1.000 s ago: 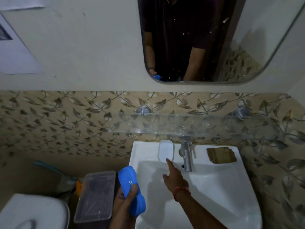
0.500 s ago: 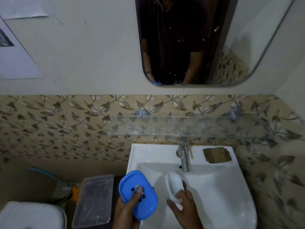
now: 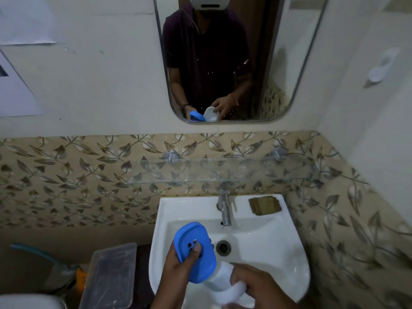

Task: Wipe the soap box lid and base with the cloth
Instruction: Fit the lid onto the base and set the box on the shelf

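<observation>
Overhead, white basin (image 3: pixel 274 221) below leaf-patterned tiles (image 3: pixel 66 175), perhaps brown cloth (image 3: pixel 264 204).

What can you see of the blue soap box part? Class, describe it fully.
The blue part is a rounded-rectangle piece of smooth plastic with a raised rim and small square holes near its middle. It is tilted, its holed face towards the camera, above the left of the sink. The left hand grips it, thumb across the holes. Its lower right edge overlaps the white part, held in the right hand.
</observation>
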Action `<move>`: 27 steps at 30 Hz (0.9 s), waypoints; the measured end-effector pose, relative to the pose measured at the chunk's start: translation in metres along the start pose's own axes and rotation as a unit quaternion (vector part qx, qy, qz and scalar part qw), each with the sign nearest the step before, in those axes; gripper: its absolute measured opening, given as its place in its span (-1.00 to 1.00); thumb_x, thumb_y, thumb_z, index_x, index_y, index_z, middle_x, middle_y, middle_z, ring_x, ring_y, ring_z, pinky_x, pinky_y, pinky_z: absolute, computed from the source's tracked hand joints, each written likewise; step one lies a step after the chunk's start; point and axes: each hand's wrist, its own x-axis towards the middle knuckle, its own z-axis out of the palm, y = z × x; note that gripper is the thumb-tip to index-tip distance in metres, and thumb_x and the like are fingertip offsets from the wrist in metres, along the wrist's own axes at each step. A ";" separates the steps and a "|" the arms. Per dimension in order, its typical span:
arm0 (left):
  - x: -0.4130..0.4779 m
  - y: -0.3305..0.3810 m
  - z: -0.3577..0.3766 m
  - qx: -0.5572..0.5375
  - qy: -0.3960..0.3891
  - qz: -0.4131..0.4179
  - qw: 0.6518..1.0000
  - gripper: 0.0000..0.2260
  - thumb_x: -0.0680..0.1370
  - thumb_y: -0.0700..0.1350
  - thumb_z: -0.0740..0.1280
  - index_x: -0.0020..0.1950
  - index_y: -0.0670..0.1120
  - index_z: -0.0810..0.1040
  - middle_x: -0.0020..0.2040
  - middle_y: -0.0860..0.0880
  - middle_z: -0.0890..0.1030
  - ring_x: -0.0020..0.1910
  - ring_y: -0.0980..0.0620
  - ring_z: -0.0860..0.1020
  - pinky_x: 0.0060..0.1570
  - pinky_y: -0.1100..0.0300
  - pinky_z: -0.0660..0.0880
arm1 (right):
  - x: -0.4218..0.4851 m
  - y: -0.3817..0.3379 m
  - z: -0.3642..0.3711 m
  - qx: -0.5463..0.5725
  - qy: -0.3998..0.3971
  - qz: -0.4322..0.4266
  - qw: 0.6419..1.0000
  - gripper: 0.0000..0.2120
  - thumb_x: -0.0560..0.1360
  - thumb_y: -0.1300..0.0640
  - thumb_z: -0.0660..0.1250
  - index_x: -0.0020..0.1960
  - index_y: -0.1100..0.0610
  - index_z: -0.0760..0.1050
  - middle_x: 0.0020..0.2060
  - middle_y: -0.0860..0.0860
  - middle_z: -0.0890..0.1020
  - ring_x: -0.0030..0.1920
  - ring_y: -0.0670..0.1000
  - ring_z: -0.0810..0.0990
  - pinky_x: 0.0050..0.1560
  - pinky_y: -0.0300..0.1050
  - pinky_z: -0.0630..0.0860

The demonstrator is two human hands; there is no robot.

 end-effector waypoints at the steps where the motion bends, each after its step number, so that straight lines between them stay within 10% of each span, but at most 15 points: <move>1: -0.002 -0.001 0.004 -0.004 -0.006 -0.001 1.000 -0.49 0.42 -0.06 0.48 0.37 0.00 0.52 0.18 -0.19 0.71 0.15 -0.25 0.68 0.28 -0.23 0.51 | -0.003 -0.003 -0.001 -0.015 0.062 -0.034 0.997 -0.84 0.42 0.02 0.42 -0.18 0.01 0.44 -0.18 -0.09 0.58 -0.09 -0.14 0.56 -0.03 -0.32 0.45; 9: -0.025 0.000 0.033 -0.019 -0.069 0.030 0.997 -0.59 0.58 -0.22 0.34 0.41 0.04 0.52 0.23 -0.18 0.69 0.21 -0.18 0.66 0.22 -0.07 0.55 | -0.010 -0.037 0.020 -0.031 0.232 -0.083 0.969 -0.41 0.20 -0.17 0.42 0.20 -0.32 0.33 -0.02 -0.28 0.62 0.00 -0.23 0.60 0.04 -0.22 0.58; 12: -0.035 0.012 0.043 -0.022 -0.095 0.040 0.994 -0.64 0.62 0.03 0.34 0.42 0.23 0.49 0.32 -0.05 0.65 0.26 -0.04 0.64 0.09 0.23 0.60 | -0.012 -0.045 0.021 -0.018 0.274 -0.080 0.958 -0.41 0.22 -0.16 0.39 0.22 -0.33 0.33 -0.06 -0.21 0.65 -0.06 -0.16 0.64 0.00 -0.18 0.61; 18: -0.039 0.023 0.047 -0.008 -0.130 0.066 0.989 -0.45 0.56 0.43 0.11 0.53 0.30 0.28 0.50 0.00 0.48 0.45 -0.14 0.47 0.50 -0.16 0.28 | -0.016 -0.051 0.018 -0.011 0.296 -0.090 0.951 -0.53 0.30 -0.21 0.31 0.21 -0.31 0.38 -0.02 -0.16 0.67 -0.10 -0.14 0.66 -0.04 -0.16 0.62; 27: -0.052 0.029 0.056 -0.009 -0.162 0.031 0.986 -0.41 0.45 0.45 0.30 0.43 0.26 0.47 0.42 0.07 0.57 0.41 -0.03 0.52 0.46 0.01 0.36 | -0.020 -0.055 0.010 -0.012 0.306 -0.108 0.946 -0.56 0.40 -0.07 0.40 0.27 -0.16 0.46 0.12 -0.13 0.64 0.04 -0.10 0.63 0.05 -0.09 0.62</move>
